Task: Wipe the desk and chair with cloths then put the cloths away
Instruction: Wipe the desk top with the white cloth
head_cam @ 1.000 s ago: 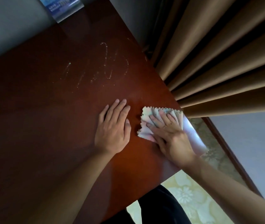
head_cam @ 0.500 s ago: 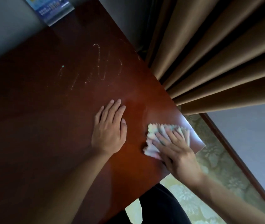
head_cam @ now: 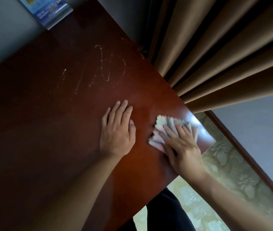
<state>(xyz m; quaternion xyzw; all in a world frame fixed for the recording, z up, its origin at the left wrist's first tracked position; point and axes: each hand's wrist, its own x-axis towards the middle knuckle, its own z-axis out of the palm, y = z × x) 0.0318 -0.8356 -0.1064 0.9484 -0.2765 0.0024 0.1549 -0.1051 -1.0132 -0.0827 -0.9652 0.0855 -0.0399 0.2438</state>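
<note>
The right hand (head_cam: 184,147) presses flat, fingers spread, on a pale zigzag-edged cloth (head_cam: 164,129) near the corner of the desk (head_cam: 49,147); the left hand (head_cam: 117,130) lies open just beside it, palm down, bracing. Best to keep the pressure even and overlap strokes outward toward the whitish streaks (head_cam: 102,67) beyond the fingertips — they look unwiped. A blue printed card (head_cam: 47,10) stands farther off — its text is too small to read.

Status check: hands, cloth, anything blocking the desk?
Left hand flat on desk, holding nothing. Right hand pressing cloth near desk's right corner. White streaks unwiped farther back; nothing blocking them.
</note>
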